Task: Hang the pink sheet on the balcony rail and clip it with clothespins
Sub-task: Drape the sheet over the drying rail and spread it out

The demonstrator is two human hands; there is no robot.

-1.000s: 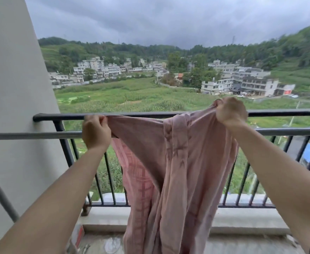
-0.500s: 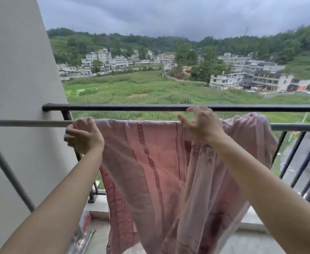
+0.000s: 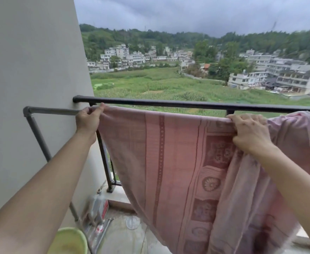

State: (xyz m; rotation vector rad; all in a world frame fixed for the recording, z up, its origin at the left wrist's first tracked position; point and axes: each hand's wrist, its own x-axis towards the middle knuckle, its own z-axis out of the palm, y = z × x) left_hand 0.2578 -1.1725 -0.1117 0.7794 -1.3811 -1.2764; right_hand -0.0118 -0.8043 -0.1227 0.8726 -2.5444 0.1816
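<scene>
Pink woven cloth fills the right half of the view: the pink sheet [image 3: 168,162], patterned with darker stripes and flower squares, draped over a grey metal bar [image 3: 53,111] that runs just inside and slightly below the black balcony rail [image 3: 168,103]. It looks soft, limp and fairly light, and it folds wherever it is not held, so the sensible places to hold it are along the top edge at the bar, as both hands do now. To the right of the right hand, the sheet is bunched in a crumpled heap over the bar.

The left hand [image 3: 88,120] pinches the sheet's top left corner between thumb and fingers, close to the black rail's wall end. The right hand [image 3: 249,132] is closed over the top edge further right along the bar, fingers curled into the fabric.

Left of the rail stands a pale plastered wall [image 3: 31,88]. Below the rail, on the balcony floor, sit a clear plastic jug [image 3: 98,206] and a green basin [image 3: 68,242]. No clothespins are visible. Beyond the rail lie green fields and white buildings under a dark sky; any wind would likely lift cloth this loose.
</scene>
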